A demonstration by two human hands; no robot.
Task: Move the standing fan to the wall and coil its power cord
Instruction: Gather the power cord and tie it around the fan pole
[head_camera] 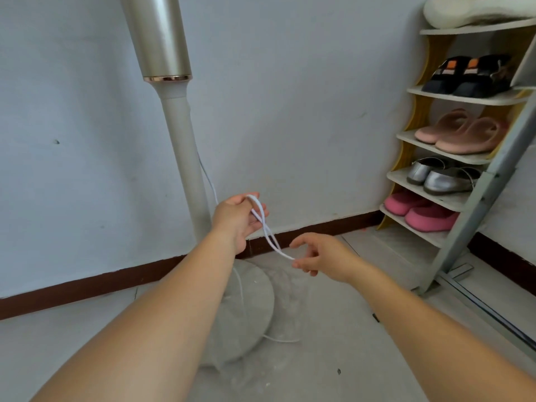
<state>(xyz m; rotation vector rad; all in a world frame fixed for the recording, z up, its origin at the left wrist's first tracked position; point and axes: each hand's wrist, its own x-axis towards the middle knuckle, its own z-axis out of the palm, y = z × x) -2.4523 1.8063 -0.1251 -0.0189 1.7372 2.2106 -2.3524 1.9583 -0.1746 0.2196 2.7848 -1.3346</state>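
Observation:
The standing fan's pole (185, 158) rises close to the white wall, with a champagne-coloured upper tube (158, 36) and a round pale base (246, 311) on the floor. Its thin white power cord (268, 230) runs down behind the pole and lies partly across the base. My left hand (236, 221) grips a loop of the cord over its fingers, beside the pole. My right hand (322, 256) pinches the lower end of that loop between thumb and fingertips, lower and to the right. The fan head is out of view.
A shoe rack (452, 137) with several pairs of shoes stands in the right corner. A grey metal ladder (487, 181) leans in front of it. A dark brown skirting board (87, 288) runs along the wall. A dark cable (493, 314) lies on the floor at right.

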